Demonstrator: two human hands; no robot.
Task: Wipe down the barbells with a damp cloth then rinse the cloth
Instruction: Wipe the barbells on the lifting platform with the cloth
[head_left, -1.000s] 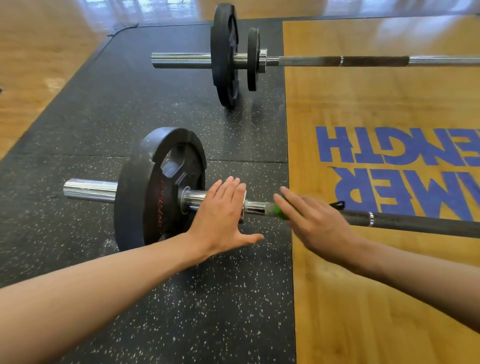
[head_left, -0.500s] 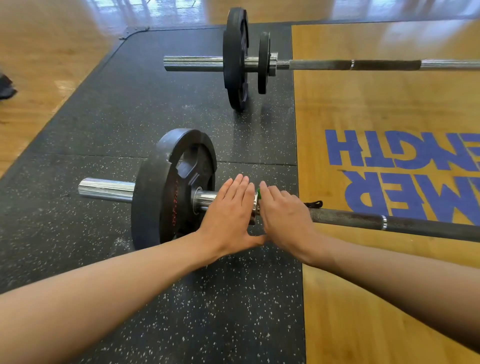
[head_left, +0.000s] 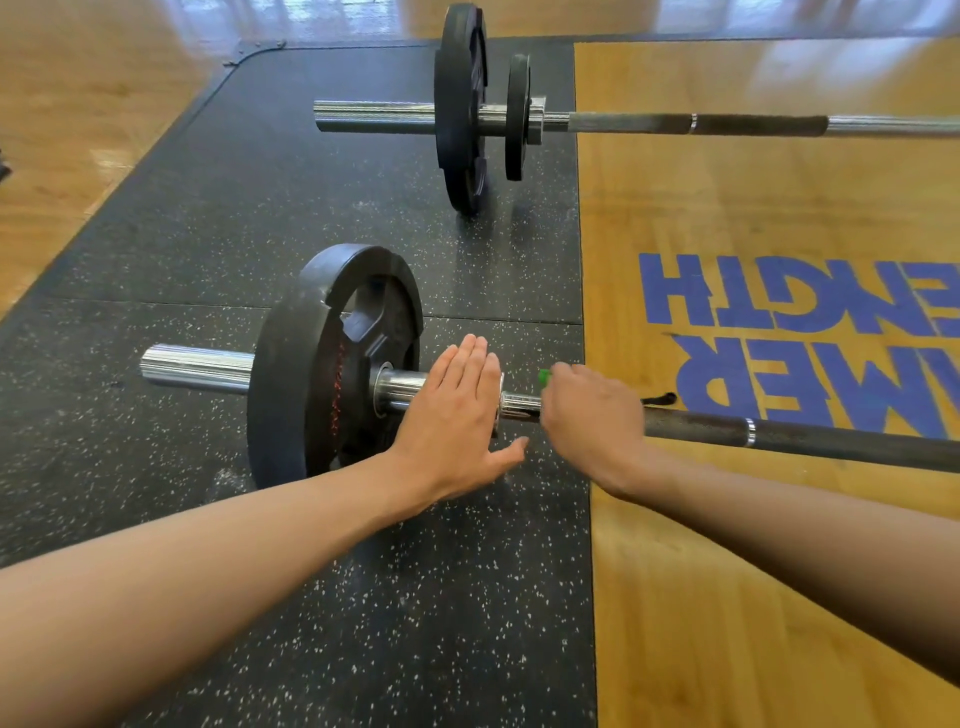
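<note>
The near barbell (head_left: 779, 434) lies across the floor with one black plate (head_left: 311, 364) on its chrome sleeve. My left hand (head_left: 457, 415) rests flat on the sleeve just right of the plate, fingers straight and together, holding nothing. My right hand (head_left: 592, 415) is wrapped over the shaft right beside the collar. A green cloth (head_left: 544, 376) peeks out past its fingertips; the rest of the cloth is hidden under the hand. A short stretch of bare chrome shows between the two hands.
A second barbell (head_left: 753, 124) with two black plates (head_left: 460, 104) lies farther away, parallel to the near one. The black speckled rubber mat (head_left: 363, 597) meets a wooden platform (head_left: 727, 597) with blue lettering. A small black strap (head_left: 660, 399) lies behind the near shaft.
My right hand slid left along the shaft with the cloth until it met my left hand, then moved back right a little. My left hand stayed on the sleeve.
</note>
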